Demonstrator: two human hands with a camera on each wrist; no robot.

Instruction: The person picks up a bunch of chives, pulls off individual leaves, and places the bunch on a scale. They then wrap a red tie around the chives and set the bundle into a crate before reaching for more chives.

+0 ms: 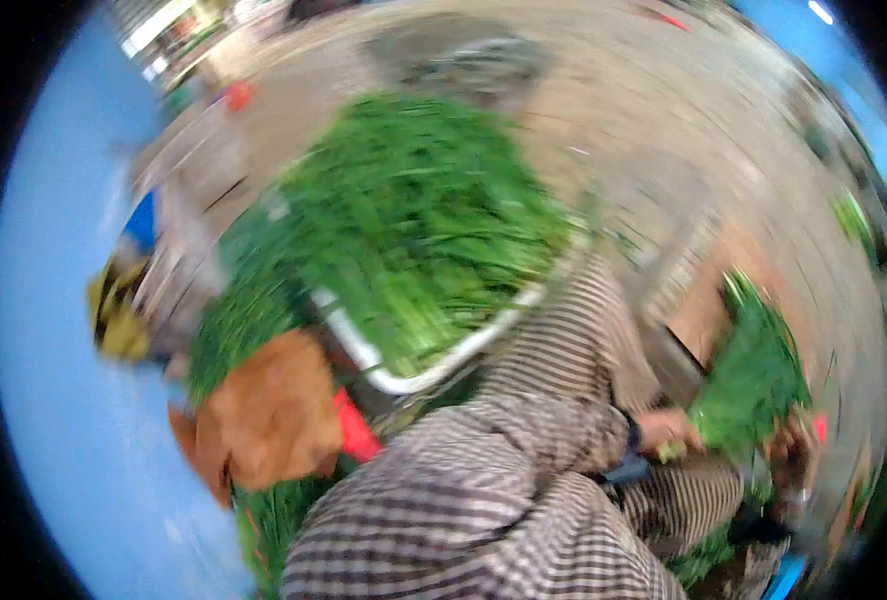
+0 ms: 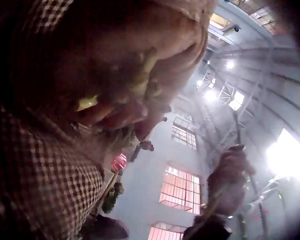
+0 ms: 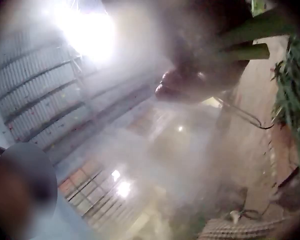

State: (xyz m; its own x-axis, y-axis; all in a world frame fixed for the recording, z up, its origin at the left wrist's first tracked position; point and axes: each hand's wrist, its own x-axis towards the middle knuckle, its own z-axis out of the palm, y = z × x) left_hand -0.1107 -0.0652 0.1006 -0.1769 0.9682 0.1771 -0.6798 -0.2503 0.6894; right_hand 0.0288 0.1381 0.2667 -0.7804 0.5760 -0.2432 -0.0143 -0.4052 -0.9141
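Observation:
My left hand (image 1: pixel 665 428) is at the near edge of a bunch of long-leaved greens (image 1: pixel 758 365), low at the right in the head view. Its curled fingers hold yellow-green leaf scraps (image 2: pixel 144 72) in the left wrist view. Across from it, my right hand (image 1: pixel 791 450) is beside the same bunch's lower right edge. In the left wrist view the right hand (image 2: pixel 227 182) appears with fingers bent round a pale stalk. Broad green blades (image 3: pixel 247 50) stick out by that dark, blurred hand in the right wrist view.
A white-rimmed crate (image 1: pixel 403 383) heaped with greens (image 1: pixel 433 210) stands before the knees. Brown cloth or card (image 1: pixel 278 410) lies over more greens at left. A blue wall (image 1: pixel 63 250) bounds the left side. A dark plastic-like heap (image 1: pixel 463 60) sits beyond the crate.

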